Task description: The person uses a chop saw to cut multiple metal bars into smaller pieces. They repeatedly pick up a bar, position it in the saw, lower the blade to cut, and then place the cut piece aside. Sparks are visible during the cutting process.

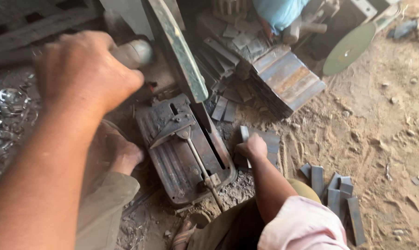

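My left hand (pixel 82 71) is closed around the pale handle (pixel 134 53) of a chop saw, raised near the camera. The saw's guard and blade (pixel 184 60) slant down toward the rusty saw base with its vise (pixel 184 148) on the ground. My right hand (pixel 251 147) reaches down to the right of the base and grips a flat grey metal strip (pixel 244 135) lying on a small stack of similar strips (pixel 267 143).
Stacked metal pieces (pixel 286 81) lie behind the saw, and several cut strips (pixel 337 194) lie on the sandy ground at right. A green cutting disc (pixel 350 48) rests at upper right. Metal shavings (pixel 5 115) pile at left. My foot (pixel 123 155) sits beside the base.
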